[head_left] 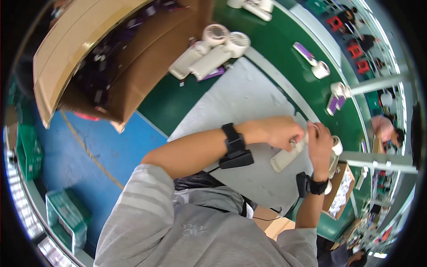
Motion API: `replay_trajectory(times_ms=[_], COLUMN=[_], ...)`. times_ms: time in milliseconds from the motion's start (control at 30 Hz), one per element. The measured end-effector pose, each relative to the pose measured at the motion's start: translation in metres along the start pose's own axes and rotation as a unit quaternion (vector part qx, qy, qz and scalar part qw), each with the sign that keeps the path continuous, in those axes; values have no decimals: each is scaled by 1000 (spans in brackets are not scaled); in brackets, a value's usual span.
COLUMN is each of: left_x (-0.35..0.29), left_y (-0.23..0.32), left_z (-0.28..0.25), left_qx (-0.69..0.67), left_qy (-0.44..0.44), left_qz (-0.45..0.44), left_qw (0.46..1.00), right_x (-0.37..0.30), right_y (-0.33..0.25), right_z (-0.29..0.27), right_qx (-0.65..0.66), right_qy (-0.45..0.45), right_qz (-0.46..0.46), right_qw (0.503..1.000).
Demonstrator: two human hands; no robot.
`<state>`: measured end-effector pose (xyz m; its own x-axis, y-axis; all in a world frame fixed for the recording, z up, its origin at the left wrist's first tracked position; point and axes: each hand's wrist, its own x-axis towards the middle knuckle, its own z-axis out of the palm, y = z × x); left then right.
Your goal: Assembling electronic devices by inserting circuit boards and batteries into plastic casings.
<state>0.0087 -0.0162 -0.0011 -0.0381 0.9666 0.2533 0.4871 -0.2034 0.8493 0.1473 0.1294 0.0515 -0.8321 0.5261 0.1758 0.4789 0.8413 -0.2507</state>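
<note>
A cream handheld fan (pixel 284 159) is in front of me, tilted above the grey mat (pixel 222 107), its handle pointing down toward my body. My right hand (pixel 320 140) is closed round its upper end, so the fan's head is mostly hidden. My left hand (pixel 284 133) has its fingers curled in at the neck, just above the handle, closed on the fan; any small part between those fingertips cannot be made out. Both wrists wear black strapped devices.
At the far left of the mat lie two cream fans (pixel 215 49). A large cardboard box (pixel 147 66) with purple items stands left. Along the green bench sit more fan pieces (pixel 320 70). A small carton (pixel 340 191) is by my right forearm. Other people work far right.
</note>
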Motion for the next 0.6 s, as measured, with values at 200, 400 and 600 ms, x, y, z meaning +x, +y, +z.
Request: replay_trajectory(times_ms=[200, 400, 600], left_x=[8, -4, -9], left_y=[-3, -12, -11], left_z=[9, -2, -10], left_qx=[28, 29, 41], left_qy=[23, 90, 95], left_qz=[23, 51, 40], left_qw=[999, 994, 994], right_x=[8, 24, 54], right_y=[-55, -208, -327], right_z=[-43, -42, 39], right_qx=[62, 317, 277], right_qy=[-58, -445, -549], right_qz=[-45, -267, -379], right_qw=[995, 794, 691])
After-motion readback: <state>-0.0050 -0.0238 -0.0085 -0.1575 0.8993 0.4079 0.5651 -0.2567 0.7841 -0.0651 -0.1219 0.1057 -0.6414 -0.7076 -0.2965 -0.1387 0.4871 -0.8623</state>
